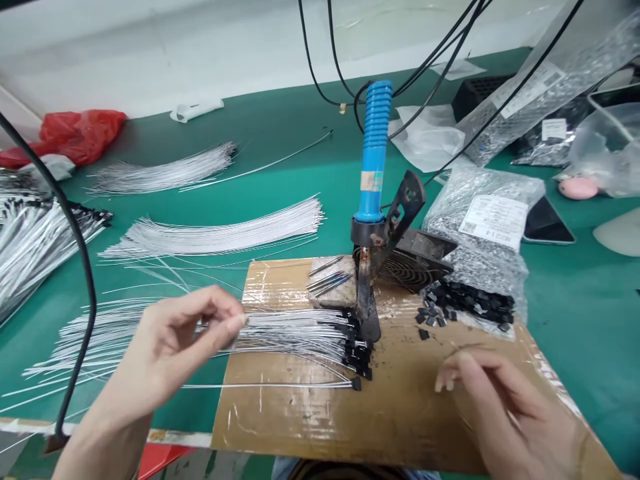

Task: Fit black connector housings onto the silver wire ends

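Bright all over, with shiny spots and one blurry hand.
The light is white and even, and it seems to come from above. The wall (200, 47) looks pale and bright. White streaks shine on the cardboard (400, 423), and little sparkles dot the clear bag (480, 180). Shadows are soft. The right hand (505, 407) is smeary, while the left hand (185, 340) and the blue handle (376, 140) look clearer. Things near the sides look bent and stretched, and the far right corners look a bit fuzzy.
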{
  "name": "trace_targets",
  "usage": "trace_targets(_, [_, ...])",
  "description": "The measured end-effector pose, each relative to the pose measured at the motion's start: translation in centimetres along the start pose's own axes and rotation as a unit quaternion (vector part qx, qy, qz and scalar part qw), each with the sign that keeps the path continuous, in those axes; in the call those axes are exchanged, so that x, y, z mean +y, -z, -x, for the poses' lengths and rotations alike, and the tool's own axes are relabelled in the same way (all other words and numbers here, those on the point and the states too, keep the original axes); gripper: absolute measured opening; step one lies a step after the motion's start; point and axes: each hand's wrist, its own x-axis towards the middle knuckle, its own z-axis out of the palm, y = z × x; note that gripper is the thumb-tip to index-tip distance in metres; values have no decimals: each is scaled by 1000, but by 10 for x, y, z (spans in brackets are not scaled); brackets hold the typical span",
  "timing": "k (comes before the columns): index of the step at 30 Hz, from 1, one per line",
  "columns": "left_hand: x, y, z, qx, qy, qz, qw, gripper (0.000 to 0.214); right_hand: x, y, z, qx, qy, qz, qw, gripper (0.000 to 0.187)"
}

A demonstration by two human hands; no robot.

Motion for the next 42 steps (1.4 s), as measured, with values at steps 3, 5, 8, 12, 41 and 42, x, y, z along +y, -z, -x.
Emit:
trace_targets(3, [-1, -19, 13, -74, 33, 35, 996, 20, -9, -8, 12, -91, -34, -37, 995, 29])
trace_targets(5, [-3, -33, 18, -102, 57, 45, 992, 24, -14, -17, 18, -164, -32, -72, 983, 26])
trace_targets(8, [-2, -50, 24, -121, 94, 66, 986, 29, -17, -30, 21, -256, -25, -108, 960, 13])
trace_targets(12, [2, -60, 26, -167, 95, 79, 978, 30, -20, -42, 22, -296, -27, -105, 949, 18])
trace_targets(41, [-31, -77, 28, -21, -394, -305, 867, 31, -13, -35, 15, -247, -116, -187, 944, 38])
trace_targets(42, [-28, -80, 28, -19, -362, -283, 888, 34, -12, -35, 15, -250, -98, -180, 946, 38])
